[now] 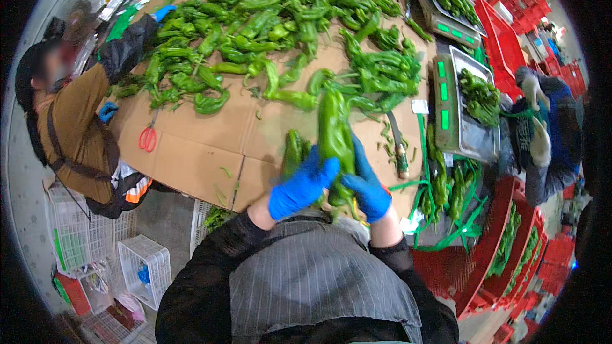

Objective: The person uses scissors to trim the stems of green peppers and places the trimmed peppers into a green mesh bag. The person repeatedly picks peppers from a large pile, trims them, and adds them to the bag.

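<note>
Both my hands wear blue gloves and hold a bunch of long green peppers [333, 126] upright in front of my apron [320, 277]. My left hand [303, 186] grips its left side, with the thumb across the front. On the other side, my right hand [370, 188] wraps around the lower part. Another green pepper [292, 153] shows just beyond my left fingers; whether it is held or lying down, I cannot tell. Beneath is a cardboard-covered table [191, 157], with a large heap of green peppers [267, 24] spread over its far part.
A knife [400, 153] lies right of my hands among cut stems. Red-handled scissors [147, 139] rest at left. Two scales [444, 100] [452, 28] bearing peppers stand at right, near green ties [423, 191] and red crates [483, 248]. Co-workers [76, 129] [550, 134] stand on both sides.
</note>
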`<state>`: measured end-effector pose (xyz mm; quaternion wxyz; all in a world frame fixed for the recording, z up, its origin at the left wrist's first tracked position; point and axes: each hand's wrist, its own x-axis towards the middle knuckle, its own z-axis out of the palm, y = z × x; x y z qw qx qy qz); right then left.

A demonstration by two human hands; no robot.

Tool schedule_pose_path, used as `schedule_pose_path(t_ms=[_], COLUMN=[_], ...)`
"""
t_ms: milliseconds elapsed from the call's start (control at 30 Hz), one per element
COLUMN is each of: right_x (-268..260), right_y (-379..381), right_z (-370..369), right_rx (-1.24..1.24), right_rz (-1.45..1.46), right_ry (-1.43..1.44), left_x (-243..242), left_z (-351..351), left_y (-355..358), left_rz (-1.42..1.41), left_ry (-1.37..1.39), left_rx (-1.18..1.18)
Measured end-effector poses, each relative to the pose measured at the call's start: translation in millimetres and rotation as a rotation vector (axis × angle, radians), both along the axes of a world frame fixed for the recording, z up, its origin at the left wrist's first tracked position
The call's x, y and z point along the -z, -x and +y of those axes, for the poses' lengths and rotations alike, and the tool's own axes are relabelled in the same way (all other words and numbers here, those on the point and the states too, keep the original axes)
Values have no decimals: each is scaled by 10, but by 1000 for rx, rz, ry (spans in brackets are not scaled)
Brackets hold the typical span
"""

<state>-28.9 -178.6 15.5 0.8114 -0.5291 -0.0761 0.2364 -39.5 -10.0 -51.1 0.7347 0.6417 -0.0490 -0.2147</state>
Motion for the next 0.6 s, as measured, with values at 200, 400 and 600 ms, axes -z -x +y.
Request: schedule_pose_path(t_ms=[200, 400, 600], right_x=[253, 216, -36], right_y=[135, 430, 695], right_z=[-456, -858, -2081], right_rx=[107, 331, 724], right_rz=[344, 248, 167], right_ry=[52, -223, 262], left_x=[-362, -534, -415], left_z=[-558, -573, -429], left_y=[-11, -112, -649], left_rz=[-700, -739, -823], left_ry=[-302, 13, -146], left_rx=[-184, 220, 135])
